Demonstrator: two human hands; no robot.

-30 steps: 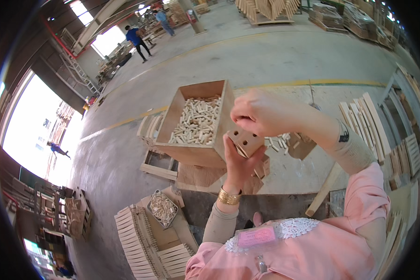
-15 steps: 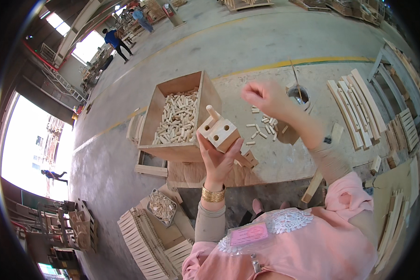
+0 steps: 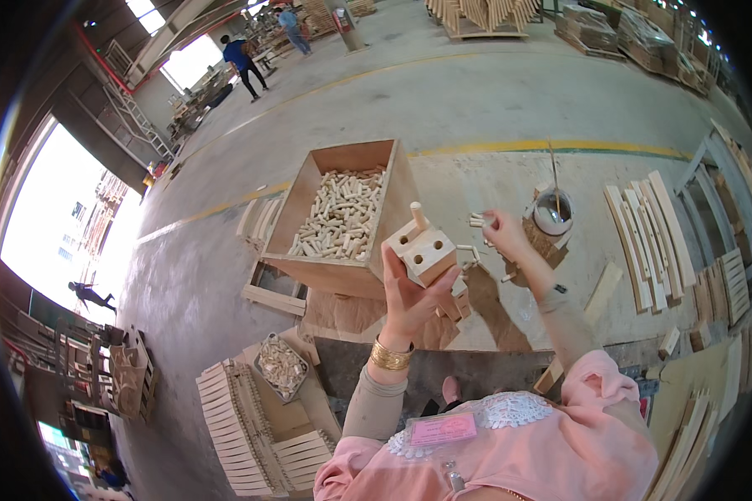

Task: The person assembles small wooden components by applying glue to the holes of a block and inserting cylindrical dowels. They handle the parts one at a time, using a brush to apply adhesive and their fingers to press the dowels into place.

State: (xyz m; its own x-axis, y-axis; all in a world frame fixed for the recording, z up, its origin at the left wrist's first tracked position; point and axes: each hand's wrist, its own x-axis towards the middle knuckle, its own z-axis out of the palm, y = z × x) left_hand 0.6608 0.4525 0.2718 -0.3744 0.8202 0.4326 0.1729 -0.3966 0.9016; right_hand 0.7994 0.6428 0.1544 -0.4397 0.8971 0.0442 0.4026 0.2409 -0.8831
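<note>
My left hand (image 3: 414, 296) is closed around a pale wooden block (image 3: 430, 257), holding it up over the near side of the table. Three dark round holes show in the block's upper face, and one wooden dowel (image 3: 419, 215) stands upright in it. Over the table to the right, my right hand (image 3: 507, 236) is pinched at the small loose dowels (image 3: 476, 220), with a pale dowel end at its fingertips. More dowels lie beside and partly beneath this hand. Behind the block stands an open wooden box (image 3: 401, 196) heaped with dowels (image 3: 338, 213).
A pot (image 3: 551, 213) with a stick standing in it sits beyond my right hand. Long wooden slats (image 3: 643, 238) lie at the right. At lower left, a small tray (image 3: 282, 367) of wooden pieces rests near stacked slats (image 3: 230, 426). Two people stand far off at upper left.
My right hand has come down and nearer, from above the table to the loose dowels, its fingers pinching there. My left hand still holds the block; the whole view has shifted slightly.
</note>
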